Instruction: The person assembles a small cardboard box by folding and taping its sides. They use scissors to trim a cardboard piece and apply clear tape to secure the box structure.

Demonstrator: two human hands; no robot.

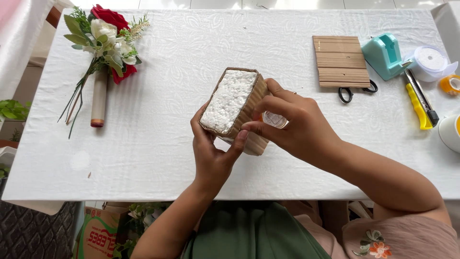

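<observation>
Cradled from below in my left hand [213, 156], the cardboard box [238, 109] packed with white foam [229, 100] feels light and crushable, so my right hand [292, 127], its grip pinching a small tape roll [274, 120], steadies its corrugated side.

The foam-filled cardboard box [235, 108] sits at the table [158, 158] centre. The flower bouquet [103, 43] lies far left. The cardboard sheet [340, 61] lies right rear, scissors [357, 91] before it, tape dispenser [383, 55] and utility knife [419, 103] further right.
</observation>
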